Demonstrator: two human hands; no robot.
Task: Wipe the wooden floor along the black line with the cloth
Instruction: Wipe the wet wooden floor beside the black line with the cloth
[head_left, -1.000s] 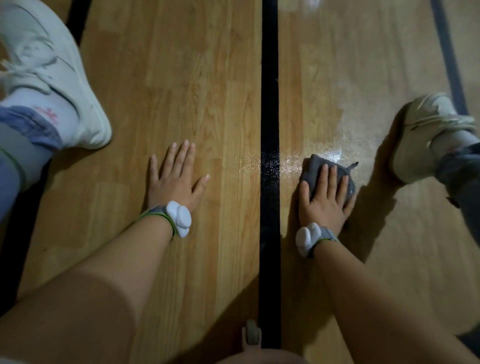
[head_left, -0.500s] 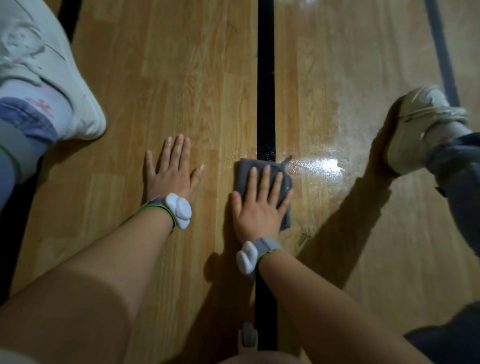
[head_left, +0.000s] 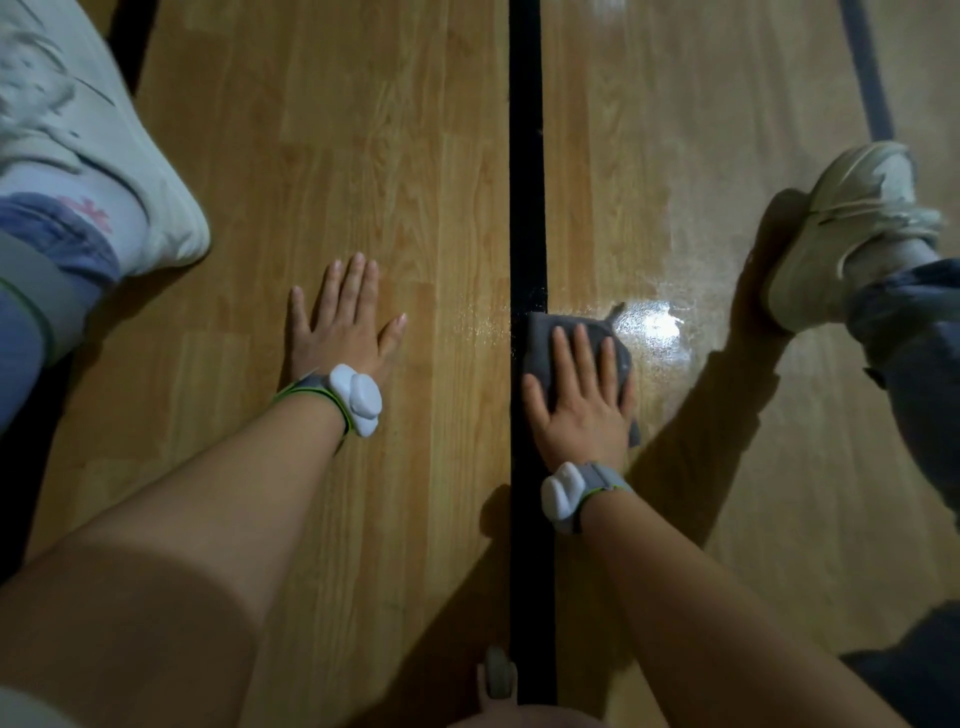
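A grey cloth (head_left: 540, 332) lies on the wooden floor (head_left: 389, 156), its left edge over the black line (head_left: 525, 130) that runs up the middle of the view. My right hand (head_left: 579, 400) presses flat on the cloth with straight fingers, covering most of it. My left hand (head_left: 345, 322) rests flat on the bare floor left of the line, fingers spread. A wet, shiny patch (head_left: 654, 322) glistens just right of the cloth.
A white shoe (head_left: 88, 156) with a jeans leg stands at the far left. Another pale shoe (head_left: 852, 223) stands at the right, close to the wet patch. A second dark line (head_left: 867, 67) runs at the upper right.
My right hand slid the cloth from right of the line leftward across it, then back right, so it now overlaps the line's right edge. The left hand stayed planted.
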